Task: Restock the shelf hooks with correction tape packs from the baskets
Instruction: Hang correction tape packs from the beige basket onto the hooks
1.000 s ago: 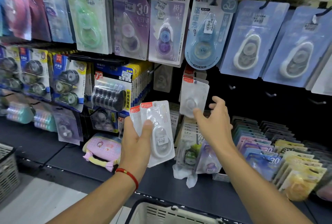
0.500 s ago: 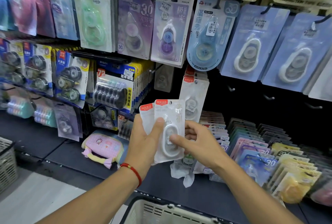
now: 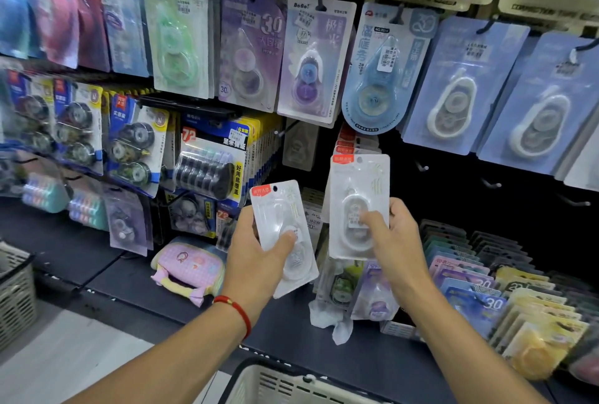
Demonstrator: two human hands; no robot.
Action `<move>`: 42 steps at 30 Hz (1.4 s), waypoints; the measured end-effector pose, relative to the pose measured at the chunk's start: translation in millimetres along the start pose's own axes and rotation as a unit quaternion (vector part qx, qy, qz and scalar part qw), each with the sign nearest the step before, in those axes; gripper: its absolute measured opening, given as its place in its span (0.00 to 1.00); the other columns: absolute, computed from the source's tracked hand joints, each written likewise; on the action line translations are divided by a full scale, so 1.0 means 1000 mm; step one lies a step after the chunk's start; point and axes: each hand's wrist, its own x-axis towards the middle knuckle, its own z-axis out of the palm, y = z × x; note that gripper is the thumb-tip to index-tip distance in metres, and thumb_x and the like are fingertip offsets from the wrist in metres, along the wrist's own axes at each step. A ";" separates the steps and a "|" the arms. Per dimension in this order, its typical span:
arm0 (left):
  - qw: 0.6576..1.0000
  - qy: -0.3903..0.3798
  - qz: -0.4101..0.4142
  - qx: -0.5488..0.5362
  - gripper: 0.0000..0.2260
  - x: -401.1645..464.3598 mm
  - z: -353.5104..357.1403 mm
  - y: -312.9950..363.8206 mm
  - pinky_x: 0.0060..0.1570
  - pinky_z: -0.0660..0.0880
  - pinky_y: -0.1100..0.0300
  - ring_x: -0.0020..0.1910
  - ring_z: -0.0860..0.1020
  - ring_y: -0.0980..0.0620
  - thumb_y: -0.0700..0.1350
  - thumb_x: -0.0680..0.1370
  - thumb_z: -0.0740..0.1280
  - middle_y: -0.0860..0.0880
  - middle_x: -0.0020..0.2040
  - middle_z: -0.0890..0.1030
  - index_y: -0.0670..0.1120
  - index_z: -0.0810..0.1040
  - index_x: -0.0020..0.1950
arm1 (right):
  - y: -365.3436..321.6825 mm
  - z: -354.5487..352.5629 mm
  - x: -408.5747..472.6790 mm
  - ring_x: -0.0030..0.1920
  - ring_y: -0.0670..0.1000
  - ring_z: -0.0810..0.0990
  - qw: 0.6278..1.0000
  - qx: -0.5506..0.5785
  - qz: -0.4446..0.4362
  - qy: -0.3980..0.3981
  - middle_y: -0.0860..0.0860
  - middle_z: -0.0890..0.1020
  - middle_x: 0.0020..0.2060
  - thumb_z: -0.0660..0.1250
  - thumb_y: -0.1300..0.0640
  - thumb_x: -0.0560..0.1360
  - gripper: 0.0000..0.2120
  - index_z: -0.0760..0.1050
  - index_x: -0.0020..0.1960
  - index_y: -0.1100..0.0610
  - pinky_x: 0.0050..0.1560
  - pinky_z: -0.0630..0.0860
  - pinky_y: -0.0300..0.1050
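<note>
Left hand (image 3: 259,251), centre of frame: thumb clamped across the face of 1 clear correction tape pack (image 3: 285,235), fingers behind it; the pack tilts with its red tab toward the upper left. Right hand (image 3: 393,241), just right of centre: thumb pressed on the front of a 2nd clear pack (image 3: 358,205), held upright and higher than the 1st. The 2 packs are apart, a narrow gap between them. Directly above the 2nd pack, matching red-tabbed hung packs (image 3: 348,142) sit on the dark display wall. White basket (image 3: 275,384) at bottom centre, below both forearms. Grey basket (image 3: 14,287) at left edge. Red bracelet (image 3: 235,309) on the left wrist.
</note>
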 end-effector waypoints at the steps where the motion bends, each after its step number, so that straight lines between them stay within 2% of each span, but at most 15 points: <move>1: 1.000 0.001 0.000 0.003 0.16 0.000 0.000 0.000 0.47 0.79 0.65 0.51 0.84 0.60 0.39 0.78 0.75 0.59 0.51 0.85 0.58 0.77 0.58 | 0.000 0.000 0.002 0.44 0.41 0.84 1.000 0.003 -0.003 0.005 0.39 0.85 0.47 0.68 0.48 0.76 0.07 0.76 0.53 0.46 0.38 0.78 0.34; 4: 1.000 -0.001 -0.003 0.011 0.16 0.000 0.000 -0.001 0.53 0.81 0.56 0.54 0.84 0.54 0.40 0.79 0.74 0.55 0.54 0.85 0.57 0.77 0.59 | 0.002 0.003 0.006 0.46 0.39 0.85 0.999 0.007 -0.008 0.030 0.36 0.85 0.48 0.70 0.48 0.79 0.06 0.76 0.56 0.45 0.38 0.77 0.31; 8: 1.000 -0.003 0.008 0.019 0.16 0.000 0.000 0.000 0.57 0.81 0.51 0.56 0.84 0.54 0.41 0.79 0.74 0.54 0.56 0.85 0.56 0.76 0.61 | 0.002 0.007 0.008 0.46 0.42 0.86 0.998 0.009 -0.018 0.055 0.39 0.86 0.48 0.72 0.48 0.80 0.06 0.78 0.55 0.45 0.40 0.78 0.35; 13: 0.999 -0.002 0.032 0.019 0.15 -0.001 -0.001 0.000 0.55 0.82 0.52 0.54 0.84 0.56 0.43 0.79 0.75 0.56 0.54 0.85 0.60 0.76 0.58 | -0.003 0.017 0.008 0.40 0.41 0.86 0.995 0.068 -0.002 0.078 0.43 0.88 0.42 0.74 0.48 0.78 0.08 0.82 0.53 0.51 0.35 0.76 0.31; 16: 0.999 0.014 0.035 0.015 0.14 -0.001 -0.001 -0.001 0.53 0.81 0.54 0.51 0.84 0.58 0.44 0.79 0.75 0.57 0.52 0.85 0.60 0.75 0.57 | -0.001 0.019 0.009 0.41 0.42 0.87 0.994 0.058 0.020 0.088 0.43 0.88 0.43 0.74 0.48 0.78 0.08 0.81 0.54 0.50 0.35 0.77 0.32; 18: 0.999 0.028 0.034 0.015 0.15 -0.001 -0.002 -0.002 0.52 0.81 0.56 0.50 0.84 0.61 0.45 0.79 0.75 0.57 0.53 0.85 0.61 0.75 0.57 | 0.001 0.016 0.009 0.45 0.41 0.86 0.995 0.011 0.033 0.095 0.43 0.88 0.47 0.73 0.44 0.78 0.13 0.79 0.57 0.49 0.39 0.77 0.34; 21: 0.999 0.034 0.016 0.002 0.15 0.000 -0.002 -0.002 0.54 0.82 0.55 0.51 0.84 0.61 0.45 0.79 0.75 0.57 0.54 0.85 0.61 0.75 0.57 | 0.011 0.008 0.008 0.62 0.48 0.78 0.968 -0.237 0.034 0.075 0.45 0.78 0.63 0.70 0.42 0.79 0.24 0.71 0.71 0.51 0.57 0.76 0.44; 23: 1.000 0.019 -0.001 -0.018 0.15 0.000 -0.001 -0.003 0.55 0.82 0.52 0.54 0.85 0.57 0.43 0.79 0.75 0.56 0.55 0.86 0.60 0.76 0.58 | 0.012 0.008 0.004 0.64 0.49 0.76 0.959 -0.281 0.015 0.024 0.47 0.77 0.64 0.70 0.46 0.80 0.22 0.72 0.71 0.51 0.65 0.75 0.50; 26: 0.999 -0.018 0.002 -0.028 0.17 -0.002 0.001 -0.001 0.53 0.83 0.54 0.55 0.86 0.54 0.40 0.79 0.75 0.55 0.55 0.87 0.59 0.77 0.61 | 0.006 0.013 -0.003 0.53 0.41 0.82 0.971 -0.180 0.021 -0.153 0.41 0.85 0.52 0.71 0.46 0.80 0.10 0.80 0.59 0.47 0.56 0.78 0.43; 29: 0.998 -0.053 0.014 -0.031 0.18 -0.005 0.004 0.002 0.52 0.84 0.56 0.54 0.87 0.54 0.39 0.79 0.74 0.54 0.55 0.88 0.58 0.77 0.63 | 0.003 0.017 -0.011 0.48 0.46 0.85 0.958 -0.145 0.020 -0.245 0.44 0.87 0.48 0.73 0.42 0.77 0.13 0.79 0.57 0.48 0.49 0.81 0.43; 33: 0.997 -0.076 0.013 -0.004 0.21 -0.007 0.008 0.004 0.48 0.82 0.62 0.51 0.86 0.55 0.38 0.79 0.75 0.52 0.53 0.88 0.59 0.76 0.64 | 0.007 0.013 -0.011 0.53 0.45 0.87 0.974 -0.085 0.034 -0.206 0.45 0.87 0.53 0.71 0.50 0.82 0.10 0.76 0.60 0.49 0.53 0.83 0.45; 36: 0.993 -0.112 0.008 0.041 0.28 -0.008 0.010 0.003 0.46 0.81 0.65 0.51 0.84 0.52 0.29 0.78 0.70 0.50 0.55 0.85 0.62 0.74 0.63 | 0.009 0.010 -0.009 0.55 0.46 0.86 0.989 -0.060 0.034 -0.135 0.45 0.86 0.54 0.68 0.50 0.83 0.08 0.74 0.61 0.46 0.55 0.84 0.54; 38: 0.989 -0.134 0.006 0.054 0.31 -0.010 0.011 0.002 0.50 0.80 0.66 0.54 0.83 0.57 0.26 0.78 0.68 0.50 0.60 0.83 0.60 0.74 0.67 | 0.010 0.009 -0.008 0.54 0.48 0.86 0.993 -0.050 0.033 -0.100 0.48 0.85 0.54 0.66 0.49 0.84 0.07 0.72 0.61 0.45 0.48 0.85 0.57; 40: 0.987 -0.151 0.003 0.056 0.32 -0.010 0.012 0.002 0.57 0.80 0.64 0.60 0.81 0.60 0.23 0.77 0.65 0.51 0.66 0.80 0.52 0.72 0.74 | 0.009 0.010 -0.006 0.51 0.49 0.86 0.996 -0.038 0.028 -0.076 0.51 0.83 0.56 0.65 0.50 0.85 0.06 0.71 0.60 0.47 0.38 0.84 0.50; 42: 0.985 -0.162 0.005 0.055 0.35 -0.010 0.013 0.002 0.61 0.80 0.60 0.65 0.79 0.60 0.21 0.76 0.62 0.52 0.69 0.79 0.48 0.70 0.77 | 0.006 0.011 -0.006 0.48 0.48 0.86 0.998 -0.029 0.026 -0.055 0.51 0.82 0.56 0.64 0.49 0.85 0.07 0.70 0.61 0.48 0.33 0.82 0.43</move>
